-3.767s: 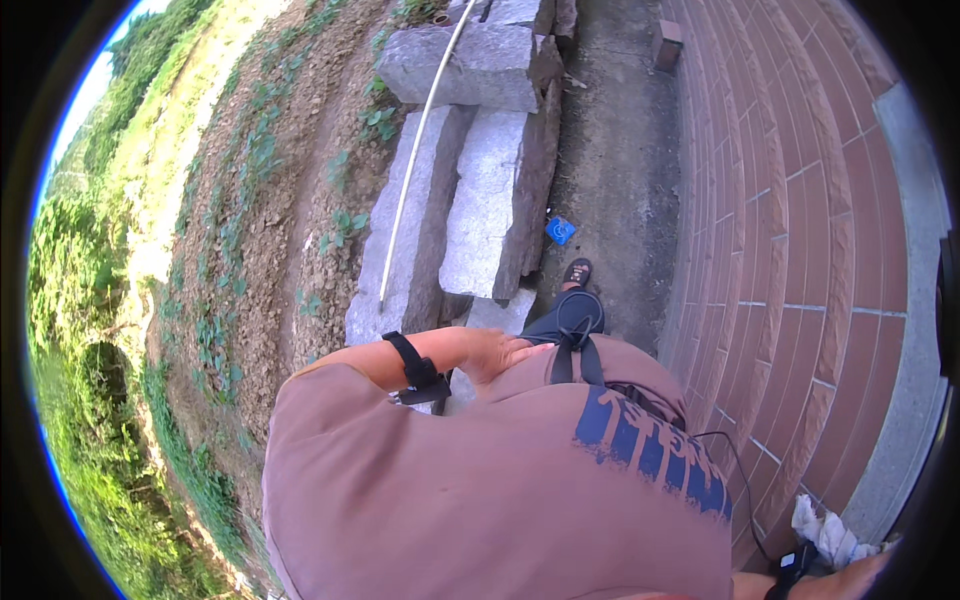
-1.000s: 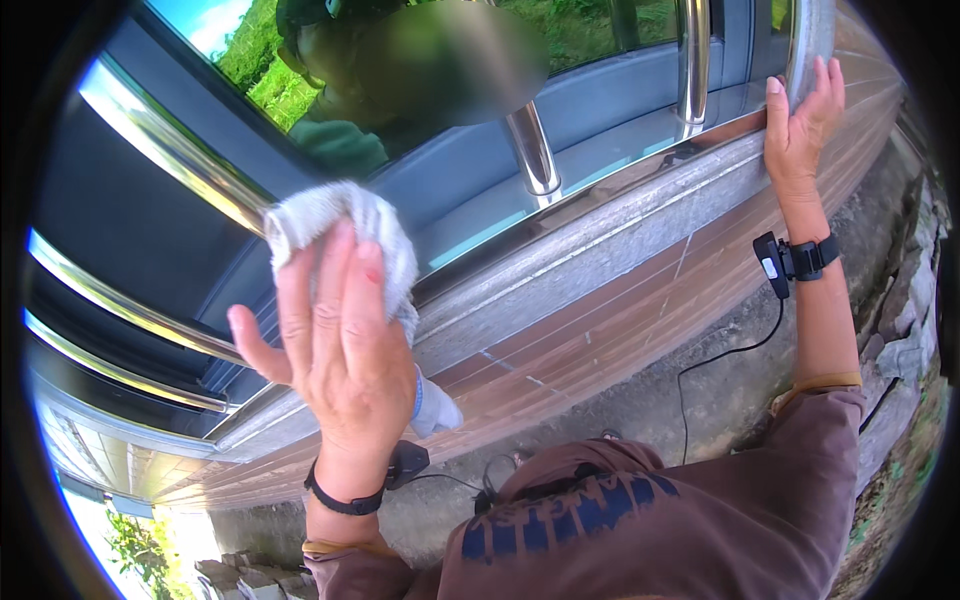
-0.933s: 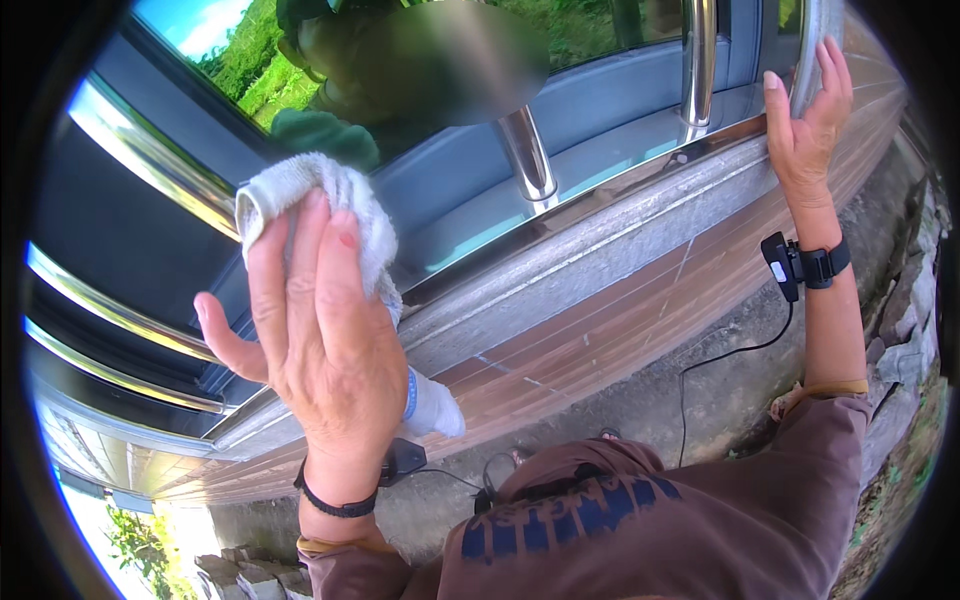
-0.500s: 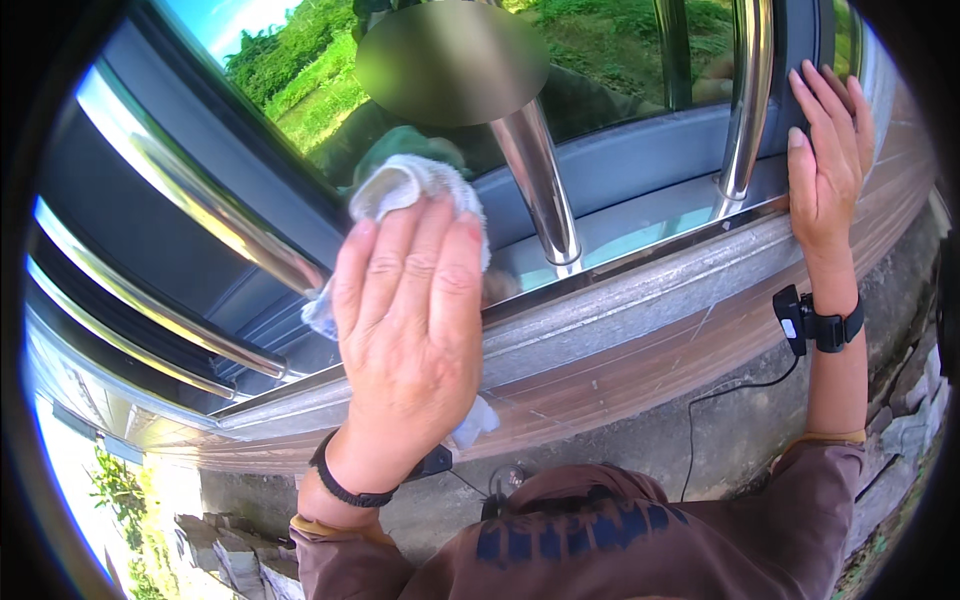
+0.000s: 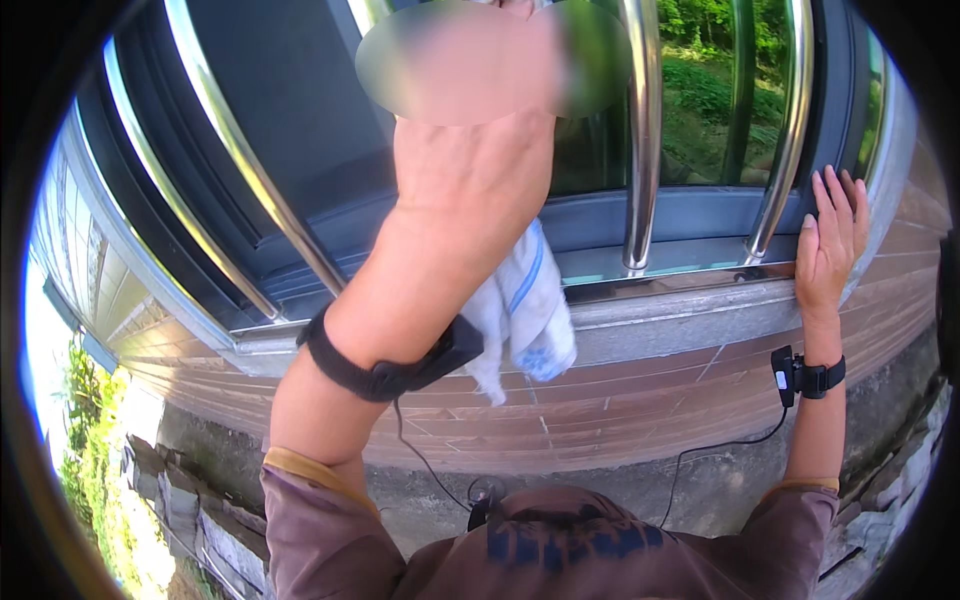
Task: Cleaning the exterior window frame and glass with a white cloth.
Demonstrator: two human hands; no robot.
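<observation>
My left hand (image 5: 470,170) is raised high against the window glass (image 5: 300,130), gripping a white cloth with blue stripes (image 5: 525,315) that hangs down below the wrist. Its fingers are hidden behind a blur at the top. My right hand (image 5: 830,240) lies flat, fingers spread, on the grey stone sill (image 5: 680,320) by the window frame's right corner. Shiny steel bars (image 5: 640,140) stand in front of the glass. Both wrists carry black bands with small devices.
Below the sill runs a reddish-brown tiled wall (image 5: 600,420), then a concrete strip (image 5: 700,490). Rough stone blocks (image 5: 190,510) lie at lower left beside green plants (image 5: 90,480). A thin black cable (image 5: 720,450) runs from my right wrist to my chest.
My left hand with the cloth has moved up and to the right across the glass, from the low left bars to the pane's upper middle. My right hand has stayed on the sill.
</observation>
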